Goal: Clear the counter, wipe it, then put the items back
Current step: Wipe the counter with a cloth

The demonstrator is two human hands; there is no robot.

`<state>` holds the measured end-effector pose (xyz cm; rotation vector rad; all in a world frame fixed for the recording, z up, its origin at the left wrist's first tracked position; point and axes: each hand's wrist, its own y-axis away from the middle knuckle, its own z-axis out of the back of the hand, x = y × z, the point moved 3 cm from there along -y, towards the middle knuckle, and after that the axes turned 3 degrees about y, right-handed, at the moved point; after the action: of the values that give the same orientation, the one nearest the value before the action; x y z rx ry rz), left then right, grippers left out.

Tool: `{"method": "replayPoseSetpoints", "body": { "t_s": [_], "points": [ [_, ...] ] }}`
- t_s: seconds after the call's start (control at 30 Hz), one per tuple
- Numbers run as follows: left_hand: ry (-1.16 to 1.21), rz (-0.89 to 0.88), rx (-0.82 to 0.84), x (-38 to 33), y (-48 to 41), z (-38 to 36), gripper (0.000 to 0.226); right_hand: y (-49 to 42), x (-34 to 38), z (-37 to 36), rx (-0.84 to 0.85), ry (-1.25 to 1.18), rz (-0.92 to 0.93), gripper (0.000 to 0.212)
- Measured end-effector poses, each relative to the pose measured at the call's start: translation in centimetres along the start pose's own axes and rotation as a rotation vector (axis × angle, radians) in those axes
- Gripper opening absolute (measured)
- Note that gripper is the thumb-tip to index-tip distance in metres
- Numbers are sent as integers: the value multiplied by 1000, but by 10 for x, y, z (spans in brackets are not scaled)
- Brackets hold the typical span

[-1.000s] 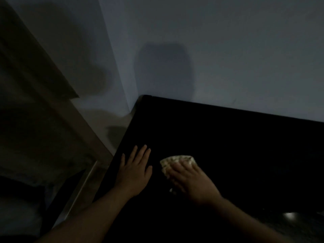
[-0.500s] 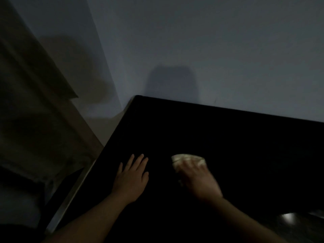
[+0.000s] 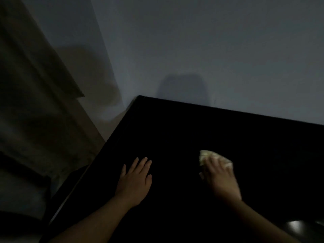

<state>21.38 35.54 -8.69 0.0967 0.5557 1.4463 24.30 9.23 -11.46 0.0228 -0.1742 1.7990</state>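
right hand (image 3: 220, 179): your fingers lie spread and fairly straight over the cloth, pressing it flat to the counter rather than curling round it; motion blur softens the outline.
cloth (image 3: 206, 155): pale and bunched, its far edge showing past your fingertips; it sits on the counter, right of centre, under your right hand.
left hand (image 3: 135, 179): palm down, fingers straight and close together, resting flat on the counter near its left edge and holding nothing.
gap between the hands: a second ago the cloth lay just beside your left thumb; now the two hands are well apart. your right hand has carried the cloth rightward while your left has stayed planted.
counter (image 3: 192, 127): black and glossy, its far edge against the wall, its far left corner well beyond your left hand.
wall (image 3: 228, 50): plain grey, with a soft shadow above the counter's far edge.
glint (image 3: 296, 225): a small bright reflection at the near right; its source cannot be told.
reading of the change: judged from the sweep, you are in the wiping step, working left to right; the stretch by your left hand looks covered, the right side probably not.
what remains: the items to be put back are not in view, so returning them seems to lie ahead.
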Motion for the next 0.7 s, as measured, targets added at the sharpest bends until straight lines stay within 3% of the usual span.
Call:
{"method": "replayPoseSetpoints", "body": {
  "t_s": [0.07,0.1,0.13,0.23,0.33,0.4,0.43,0.5,0.53,0.6,0.7],
  "points": [
    [-5,18,-17,5,8,-1,52,2,-7,-1,84,-38,-232,57],
    [-8,34,-29,8,10,-2,52,5,11,-4,53,-13,-227,58],
    [-11,54,-38,11,12,-3,52,12,42,-8,57,-13,-157,60],
    [-58,133,-86,19,17,-5,52,46,134,-33,42,5,279,70],
    [-85,110,-97,28,20,-6,59,34,127,-25,57,57,442,64],
    [-69,80,-92,38,25,-4,83,13,88,-14,74,36,288,61],
    [-76,81,-89,45,26,-4,93,4,66,-7,54,14,122,61],
    [-72,101,-108,60,31,-3,96,-1,59,-7,106,-23,-127,61],
    [-55,115,-118,69,32,-2,89,3,76,-9,95,-19,-135,61],
    [-58,165,-134,87,35,1,66,24,139,-21,145,-27,70,62],
    [-74,238,-160,110,41,4,61,44,198,-33,190,14,454,60]
  ]
}}
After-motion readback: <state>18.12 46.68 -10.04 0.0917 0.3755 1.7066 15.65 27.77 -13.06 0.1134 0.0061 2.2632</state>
